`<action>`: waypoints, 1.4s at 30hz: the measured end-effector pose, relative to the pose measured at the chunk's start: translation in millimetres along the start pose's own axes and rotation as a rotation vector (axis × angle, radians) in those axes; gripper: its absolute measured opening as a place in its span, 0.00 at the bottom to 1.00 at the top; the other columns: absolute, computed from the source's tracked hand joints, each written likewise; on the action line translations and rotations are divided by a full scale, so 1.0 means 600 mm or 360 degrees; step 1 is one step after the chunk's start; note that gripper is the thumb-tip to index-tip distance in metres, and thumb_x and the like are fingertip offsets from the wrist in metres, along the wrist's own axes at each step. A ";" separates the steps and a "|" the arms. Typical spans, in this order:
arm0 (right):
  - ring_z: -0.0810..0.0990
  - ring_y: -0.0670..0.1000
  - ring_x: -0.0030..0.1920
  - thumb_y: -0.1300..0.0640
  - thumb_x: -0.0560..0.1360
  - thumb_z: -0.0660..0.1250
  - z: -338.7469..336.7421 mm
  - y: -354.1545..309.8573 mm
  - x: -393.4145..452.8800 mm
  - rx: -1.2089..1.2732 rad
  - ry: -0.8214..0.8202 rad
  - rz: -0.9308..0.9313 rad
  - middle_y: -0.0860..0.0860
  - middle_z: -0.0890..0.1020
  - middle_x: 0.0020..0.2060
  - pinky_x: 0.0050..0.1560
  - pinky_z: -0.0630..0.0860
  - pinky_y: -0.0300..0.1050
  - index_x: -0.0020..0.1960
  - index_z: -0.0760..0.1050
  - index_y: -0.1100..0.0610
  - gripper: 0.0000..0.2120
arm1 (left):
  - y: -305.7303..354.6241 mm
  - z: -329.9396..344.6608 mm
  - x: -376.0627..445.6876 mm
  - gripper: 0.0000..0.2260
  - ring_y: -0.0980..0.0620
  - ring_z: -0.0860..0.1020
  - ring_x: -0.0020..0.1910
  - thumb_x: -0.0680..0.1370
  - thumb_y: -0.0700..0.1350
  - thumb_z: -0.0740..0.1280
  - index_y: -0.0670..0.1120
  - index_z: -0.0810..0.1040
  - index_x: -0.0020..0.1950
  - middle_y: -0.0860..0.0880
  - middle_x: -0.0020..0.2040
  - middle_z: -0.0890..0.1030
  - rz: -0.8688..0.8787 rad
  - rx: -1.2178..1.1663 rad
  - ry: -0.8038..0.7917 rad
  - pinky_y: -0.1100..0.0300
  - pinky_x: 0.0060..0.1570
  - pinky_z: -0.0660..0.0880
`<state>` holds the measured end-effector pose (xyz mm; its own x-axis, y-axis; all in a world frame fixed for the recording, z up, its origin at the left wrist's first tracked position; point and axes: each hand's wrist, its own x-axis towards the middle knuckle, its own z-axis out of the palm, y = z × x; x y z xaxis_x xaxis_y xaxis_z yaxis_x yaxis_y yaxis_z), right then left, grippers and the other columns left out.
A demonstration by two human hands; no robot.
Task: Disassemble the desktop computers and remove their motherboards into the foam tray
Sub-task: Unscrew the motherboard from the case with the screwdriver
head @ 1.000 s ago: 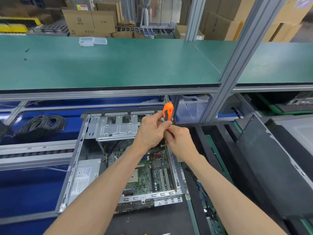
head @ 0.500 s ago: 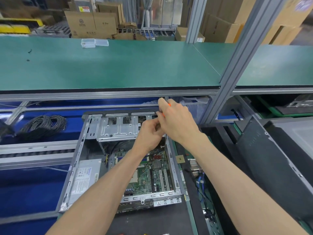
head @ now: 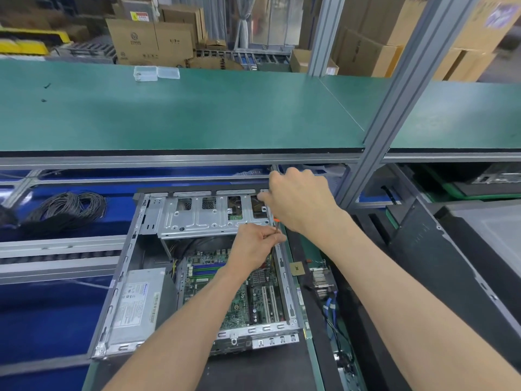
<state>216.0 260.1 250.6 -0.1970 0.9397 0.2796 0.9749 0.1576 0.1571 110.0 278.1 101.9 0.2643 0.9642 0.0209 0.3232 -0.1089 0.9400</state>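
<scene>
An opened desktop case lies flat in front of me, its green motherboard exposed inside. A silver drive cage spans the case's far end and a power supply sits at the left. My right hand grips the top of an orange-handled screwdriver, of which only a sliver of orange and the shaft show. My left hand pinches the shaft low down, by the case's right wall. The tip is hidden.
A raised green bench top overhangs the far side, with a small clear plastic box on it. Coiled black cable lies at the left. A dark case panel leans at the right. Loose parts and blue cables lie beside the case.
My right hand moved from beside the shaft up over the orange handle, covering it. My left hand slid down from the handle to the shaft.
</scene>
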 end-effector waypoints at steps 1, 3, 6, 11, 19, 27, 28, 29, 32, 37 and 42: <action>0.78 0.62 0.46 0.45 0.82 0.60 -0.002 0.000 0.001 0.0010 -0.0040 -0.0012 0.56 0.75 0.42 0.38 0.65 0.50 0.53 0.73 0.58 0.15 | -0.002 0.003 0.000 0.06 0.54 0.65 0.27 0.77 0.44 0.73 0.42 0.88 0.47 0.47 0.29 0.81 0.0015 0.0000 0.0014 0.67 0.28 0.63; 0.77 0.63 0.48 0.52 0.81 0.62 -0.007 0.002 0.004 0.0169 -0.0171 -0.0075 0.54 0.70 0.39 0.40 0.67 0.51 0.53 0.73 0.58 0.09 | -0.006 0.006 -0.002 0.06 0.54 0.67 0.29 0.77 0.44 0.73 0.42 0.88 0.46 0.40 0.34 0.83 0.0059 0.0032 0.0016 0.65 0.31 0.67; 0.76 0.54 0.45 0.61 0.73 0.65 -0.024 0.013 0.010 0.0390 -0.0436 -0.0331 0.49 0.74 0.41 0.41 0.68 0.45 0.46 0.77 0.54 0.05 | -0.018 0.007 -0.005 0.05 0.56 0.69 0.29 0.77 0.45 0.73 0.44 0.88 0.46 0.40 0.33 0.83 0.0094 0.0103 0.0035 0.63 0.32 0.67; 0.78 0.53 0.49 0.59 0.70 0.68 -0.032 0.020 0.004 0.0528 -0.0517 -0.0399 0.49 0.78 0.49 0.41 0.73 0.45 0.55 0.78 0.51 0.13 | -0.030 0.012 -0.004 0.05 0.58 0.63 0.23 0.77 0.44 0.73 0.47 0.88 0.43 0.56 0.20 0.71 0.0071 0.0094 0.0057 0.68 0.27 0.62; 0.77 0.60 0.48 0.57 0.78 0.63 -0.013 -0.010 0.013 0.0118 -0.0337 -0.0320 0.54 0.73 0.44 0.40 0.65 0.49 0.54 0.74 0.58 0.06 | -0.049 0.014 0.000 0.05 0.61 0.72 0.29 0.77 0.45 0.73 0.46 0.88 0.44 0.53 0.33 0.85 0.0054 0.0128 0.0076 0.67 0.33 0.70; 0.75 0.53 0.45 0.51 0.73 0.67 -0.028 -0.022 -0.004 0.0457 -0.0402 -0.0403 0.45 0.73 0.44 0.39 0.68 0.48 0.59 0.77 0.47 0.14 | -0.064 0.003 -0.014 0.04 0.67 0.79 0.36 0.76 0.42 0.74 0.45 0.88 0.43 0.63 0.34 0.83 0.0159 0.0237 0.0133 0.73 0.38 0.69; 0.78 0.57 0.46 0.44 0.77 0.64 -0.022 -0.031 -0.007 0.0192 -0.0254 -0.0347 0.49 0.77 0.46 0.38 0.67 0.49 0.60 0.76 0.48 0.14 | -0.062 0.000 -0.012 0.04 0.63 0.81 0.40 0.76 0.43 0.74 0.46 0.88 0.44 0.59 0.38 0.86 0.0125 0.0243 0.0111 0.70 0.41 0.72; 0.80 0.59 0.46 0.41 0.80 0.61 -0.018 -0.038 -0.008 -0.0021 -0.0142 -0.0317 0.52 0.79 0.45 0.37 0.65 0.49 0.59 0.75 0.50 0.16 | -0.061 -0.001 -0.010 0.04 0.60 0.82 0.45 0.77 0.44 0.73 0.47 0.88 0.47 0.54 0.44 0.87 0.0082 0.0256 0.0073 0.66 0.48 0.74; 0.80 0.62 0.46 0.51 0.81 0.61 -0.014 -0.048 0.001 -0.0025 -0.0055 -0.0288 0.55 0.76 0.43 0.37 0.64 0.50 0.57 0.75 0.56 0.11 | -0.063 -0.003 -0.008 0.05 0.56 0.82 0.53 0.78 0.45 0.72 0.47 0.88 0.50 0.51 0.50 0.87 0.0048 0.0303 -0.0009 0.61 0.61 0.73; 0.77 0.58 0.47 0.62 0.69 0.65 -0.034 -0.030 0.008 0.0400 -0.0470 -0.0506 0.51 0.77 0.43 0.41 0.74 0.50 0.55 0.73 0.56 0.15 | -0.075 0.000 -0.008 0.05 0.58 0.82 0.50 0.77 0.46 0.72 0.47 0.88 0.48 0.53 0.48 0.87 0.0015 0.0402 -0.0059 0.64 0.58 0.72; 0.77 0.59 0.47 0.45 0.73 0.67 -0.034 -0.032 0.000 0.0137 -0.0298 -0.0319 0.52 0.72 0.41 0.41 0.66 0.50 0.52 0.74 0.54 0.14 | -0.075 0.006 -0.002 0.06 0.71 0.77 0.41 0.78 0.45 0.71 0.48 0.88 0.46 0.58 0.43 0.85 0.0045 0.0453 -0.0071 0.75 0.45 0.69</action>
<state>194.9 250.6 266.8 -0.3717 0.9257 0.0703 0.9253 0.3633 0.1085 98.5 280.7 58.1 0.3147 0.9489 0.0245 0.5553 -0.2050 0.8060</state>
